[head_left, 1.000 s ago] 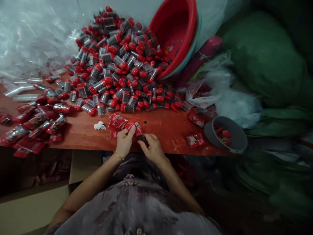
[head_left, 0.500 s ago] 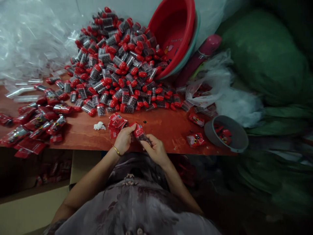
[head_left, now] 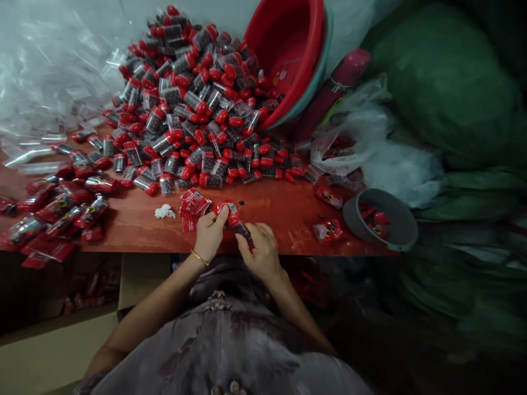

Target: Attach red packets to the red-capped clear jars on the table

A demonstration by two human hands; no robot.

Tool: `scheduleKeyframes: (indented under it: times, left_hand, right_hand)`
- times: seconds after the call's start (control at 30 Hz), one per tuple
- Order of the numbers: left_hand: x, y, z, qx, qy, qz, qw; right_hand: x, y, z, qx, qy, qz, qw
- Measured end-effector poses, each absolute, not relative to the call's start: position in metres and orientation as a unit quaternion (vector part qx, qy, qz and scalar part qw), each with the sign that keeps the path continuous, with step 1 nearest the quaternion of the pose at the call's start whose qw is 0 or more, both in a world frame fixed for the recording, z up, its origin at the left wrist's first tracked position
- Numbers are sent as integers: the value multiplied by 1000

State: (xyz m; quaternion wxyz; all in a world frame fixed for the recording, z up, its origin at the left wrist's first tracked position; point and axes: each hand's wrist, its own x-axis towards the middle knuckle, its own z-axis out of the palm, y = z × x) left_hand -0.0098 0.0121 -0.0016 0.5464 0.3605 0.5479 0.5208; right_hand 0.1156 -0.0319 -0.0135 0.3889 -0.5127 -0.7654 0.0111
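Note:
My left hand (head_left: pixel 209 235) pinches the upper end of a red packet (head_left: pixel 233 214) with thumb and fingers. The packet's dark lower end lies against the curled fingers of my right hand (head_left: pixel 261 248), which holds it from the other side. Both hands are at the front edge of the red-brown table (head_left: pixel 280 219). Just left of the packet is a small stack of flat red sachets (head_left: pixel 193 204), with a crumpled white piece (head_left: pixel 164 211) beside it. A large heap of clear tubes with red caps (head_left: pixel 197 104) rises behind.
Filled red packets (head_left: pixel 61 206) are piled at the left. At the back stand a tilted red basin (head_left: pixel 304 71) and a pink bottle (head_left: pixel 349 68). A grey bowl (head_left: pixel 395 219) and a loose packet (head_left: pixel 328 231) are at the right. Clear plastic (head_left: pixel 49 66) fills the back left.
The view has shifted slightly. My left thumb has moved onto the top of the packet, and my right hand has opened out a little around its lower end.

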Motion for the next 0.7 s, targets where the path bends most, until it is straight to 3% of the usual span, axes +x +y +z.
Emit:
scheduleKeyframes:
  times: [0.07,0.13,0.3,0.37,0.53,0.7]
  left_hand:
    - [-4,10,-6,289,512,529,611]
    - [-2,7,-6,291,507,536,609]
    - [-16,7,4,556,552,490,382]
    - [-24,14,9,626,528,452,353]
    - [-32,30,14,684,472,393,393]
    - [-20,24,11,598,490,483,411]
  right_hand:
    - [115,-31,-17,-510,-774,-49,373]
    - [115,-30,-19,-509,-773,-82,369]
    - [124,-30,-14,-510,-772,-86,369]
    - [127,-29,-10,-507,-778,-75,363]
    - [130,-28,-7,-501,-784,-19,366]
    - [123,-33,-15,-504,-769,34,392]
